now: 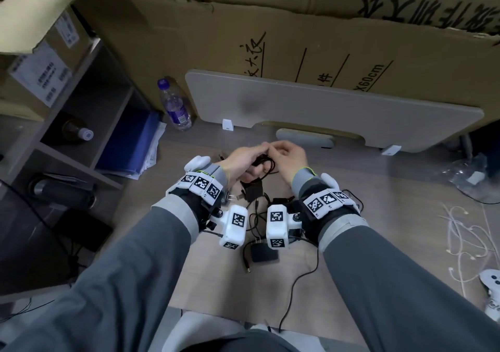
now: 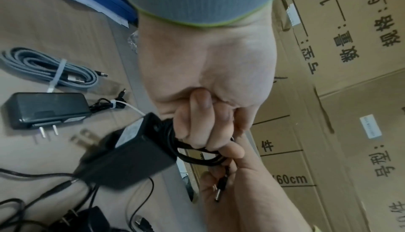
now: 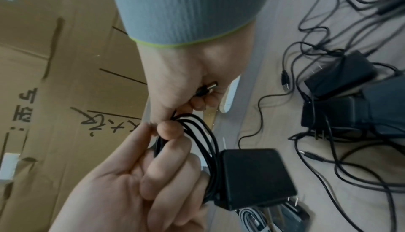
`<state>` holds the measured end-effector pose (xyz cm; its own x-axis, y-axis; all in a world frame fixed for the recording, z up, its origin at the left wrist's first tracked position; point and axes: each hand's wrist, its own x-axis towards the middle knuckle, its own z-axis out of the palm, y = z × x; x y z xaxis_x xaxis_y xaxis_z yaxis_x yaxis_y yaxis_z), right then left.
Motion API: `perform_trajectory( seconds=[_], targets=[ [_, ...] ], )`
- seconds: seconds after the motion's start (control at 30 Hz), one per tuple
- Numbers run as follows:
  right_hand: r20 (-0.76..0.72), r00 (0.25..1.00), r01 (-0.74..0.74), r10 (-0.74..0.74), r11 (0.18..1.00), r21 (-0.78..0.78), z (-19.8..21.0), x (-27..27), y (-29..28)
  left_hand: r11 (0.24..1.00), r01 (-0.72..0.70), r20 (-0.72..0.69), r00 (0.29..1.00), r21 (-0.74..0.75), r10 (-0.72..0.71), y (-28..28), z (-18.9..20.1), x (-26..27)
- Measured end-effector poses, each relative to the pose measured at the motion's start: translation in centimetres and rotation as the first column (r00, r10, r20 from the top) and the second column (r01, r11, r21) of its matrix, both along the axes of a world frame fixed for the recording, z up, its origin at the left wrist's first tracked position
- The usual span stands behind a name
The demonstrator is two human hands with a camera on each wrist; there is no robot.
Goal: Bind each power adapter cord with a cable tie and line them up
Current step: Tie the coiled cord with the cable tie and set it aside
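- Both hands are raised above the floor and busy with one adapter: the left hand (image 1: 244, 159) is closed round the coiled cord (image 3: 203, 138), and the right hand (image 1: 288, 156) pinches the cord's end, with the barrel plug (image 2: 220, 189) lying in its palm.
- From the coil hangs the held adapter (image 3: 255, 177) — its cord is gathered into several loops, but no cable tie is seen on it yet.
- One bound adapter (image 2: 47, 108) lies on the floor to the left, a white cable tie (image 2: 122, 105) closed round its bundled cord; just beyond it, a grey cable (image 2: 50, 70) is also tied in white.
- At least three loose adapters remain to the right, among them one (image 3: 338, 73) lying in a tangle of unwound black cords; an exact count cannot be made where they overlap.
- Farther right, a scatter of white ties (image 1: 465, 232) is spread on the floor — too thin and tangled to count.
- The task is judged to be early: one adapter bound, one coiled and awaiting its tie, the others untouched, and no proper row formed.
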<state>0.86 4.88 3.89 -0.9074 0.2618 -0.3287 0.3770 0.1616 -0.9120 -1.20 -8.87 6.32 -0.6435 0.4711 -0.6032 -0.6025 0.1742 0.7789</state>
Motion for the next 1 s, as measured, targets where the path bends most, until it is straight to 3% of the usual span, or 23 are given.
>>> perform_trajectory(
  seconds=[0.1,0.27,0.33,0.53,0.73,0.87,1.0],
  targets=[
    [0.012,0.999,-0.042,0.043,0.998,-0.047,-0.6,0.6,-0.2,1.000,0.009,-0.013,1.000,0.016,-0.009,-0.4,-0.9,0.2],
    [0.075,0.992,-0.068,0.098,0.943,-0.327,-0.3,1.9,-0.1,0.986,-0.153,0.011,0.988,0.074,0.152,0.0,-1.0,0.1],
    [0.061,0.992,-0.082,0.112,0.926,-0.369,-0.1,2.2,-0.2,0.976,-0.211,0.027,0.977,0.046,0.210,0.2,-1.3,-0.4],
    [-0.020,0.996,-0.092,0.090,0.934,-0.346,0.6,2.8,0.9,0.942,-0.335,-0.036,0.942,-0.025,0.334,1.2,-1.4,-0.6],
    [-0.049,0.988,-0.154,0.147,0.970,-0.189,0.6,2.4,0.8,0.867,-0.496,-0.079,0.867,-0.051,0.491,3.1,-1.4,-0.7],
    [-0.014,0.978,-0.206,0.206,0.969,-0.139,0.3,2.6,0.6,0.903,-0.416,-0.131,0.906,-0.104,0.402,3.6,-0.5,-0.6],
    [-0.035,0.996,-0.089,0.087,0.994,-0.063,0.1,2.4,1.3,0.936,-0.341,-0.201,0.926,-0.090,0.318,3.7,-0.5,-0.6]
  ],
)
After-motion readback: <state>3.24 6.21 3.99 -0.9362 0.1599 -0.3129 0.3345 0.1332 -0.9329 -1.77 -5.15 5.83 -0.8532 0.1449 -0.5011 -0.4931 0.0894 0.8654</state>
